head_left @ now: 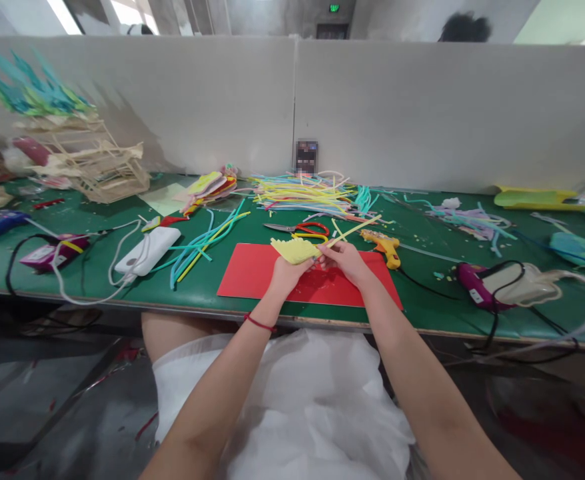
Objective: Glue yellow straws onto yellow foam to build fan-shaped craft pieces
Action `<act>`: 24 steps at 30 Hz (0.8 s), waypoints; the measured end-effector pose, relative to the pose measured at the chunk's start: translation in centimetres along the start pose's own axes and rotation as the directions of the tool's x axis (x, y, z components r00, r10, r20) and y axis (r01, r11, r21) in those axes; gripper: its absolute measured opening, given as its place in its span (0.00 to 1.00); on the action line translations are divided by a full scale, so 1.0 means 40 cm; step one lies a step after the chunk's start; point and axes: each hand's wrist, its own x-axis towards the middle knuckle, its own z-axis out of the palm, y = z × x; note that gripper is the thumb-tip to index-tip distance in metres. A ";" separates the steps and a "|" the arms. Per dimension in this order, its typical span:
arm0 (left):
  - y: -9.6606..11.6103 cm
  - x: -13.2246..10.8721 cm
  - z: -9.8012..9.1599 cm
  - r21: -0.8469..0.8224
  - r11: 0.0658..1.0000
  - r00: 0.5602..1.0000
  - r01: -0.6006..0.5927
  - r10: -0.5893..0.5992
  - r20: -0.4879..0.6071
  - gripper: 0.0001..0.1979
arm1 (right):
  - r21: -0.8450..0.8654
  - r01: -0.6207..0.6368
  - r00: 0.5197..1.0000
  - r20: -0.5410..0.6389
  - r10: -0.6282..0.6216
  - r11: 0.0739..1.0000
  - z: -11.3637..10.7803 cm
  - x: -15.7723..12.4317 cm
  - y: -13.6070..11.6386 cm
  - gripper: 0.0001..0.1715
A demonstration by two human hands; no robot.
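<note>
Over a red board [245,273] on the green table, my left hand [292,270] is closed on a yellow wing-shaped piece with a scalloped edge [292,249]. My right hand [343,261] pinches thin yellow strips [355,229] that cross and point up to the right. Their lower ends are hidden by my fingers, close to the yellow piece. Just behind my hands lie scissors with red and yellow handles [312,230]. A yellow glue gun [387,250] rests at the board's right edge, its cord trailing to the right.
Colourful strips [302,193] are heaped at the back, before a phone [306,157] against the grey partition [197,107]. Left are loose blue strips [200,240], a white power strip [148,251] and a stick framework [102,167]. A purple box [482,285] with cords stands right.
</note>
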 end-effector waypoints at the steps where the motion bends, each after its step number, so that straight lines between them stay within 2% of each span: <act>1: 0.002 0.000 0.001 0.022 1.000 1.000 -0.001 0.001 0.003 0.19 | -0.002 0.002 1.000 -0.006 -0.002 1.000 0.000 0.001 0.000 0.24; 6: 0.009 -0.002 0.001 0.113 0.990 0.994 -0.082 0.072 0.083 0.20 | 0.006 0.030 0.997 -0.069 -0.030 1.000 -0.002 0.009 0.001 0.25; 12: 0.016 -0.009 -0.002 0.213 0.977 0.999 -0.025 0.015 0.046 0.13 | 0.007 0.037 0.997 -0.062 -0.036 0.999 -0.002 0.009 0.003 0.25; 18: 0.015 -0.009 0.003 0.116 0.993 0.999 -0.005 0.000 0.047 0.12 | 0.014 0.061 0.998 -0.023 -0.060 0.998 -0.004 0.005 0.003 0.23; 24: 0.020 -0.007 0.011 0.002 0.997 0.997 0.075 -0.075 0.021 0.14 | -0.007 0.065 0.997 -0.029 -0.065 0.998 -0.003 0.006 0.002 0.23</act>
